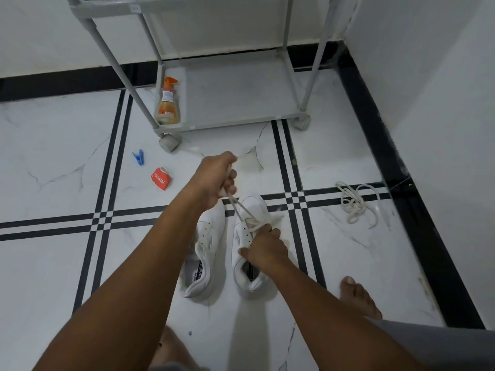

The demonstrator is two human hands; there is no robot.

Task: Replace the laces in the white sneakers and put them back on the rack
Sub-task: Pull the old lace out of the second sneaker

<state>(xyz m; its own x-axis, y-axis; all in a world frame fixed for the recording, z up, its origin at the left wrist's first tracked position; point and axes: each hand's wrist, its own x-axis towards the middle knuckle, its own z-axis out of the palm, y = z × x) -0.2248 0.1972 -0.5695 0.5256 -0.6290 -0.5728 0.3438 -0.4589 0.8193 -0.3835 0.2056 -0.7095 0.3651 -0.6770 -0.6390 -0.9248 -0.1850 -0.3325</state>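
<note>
White sneakers sit side by side on the marble floor (67,162), toes toward 12 o'clock: the left sneaker (202,253) unlaced, the right sneaker (247,236) with a lace (242,210) through its front eyelets. Left hand (217,178) is fisted round both lace strands, drawn taut toward 11 o'clock; right hand (263,249) grips the shoe's eyelet area, fingers apparently curled, partly hidden. Loose laces (355,202) lie at 3 o'clock; grey rack (230,103) stands at 12 o'clock.
</note>
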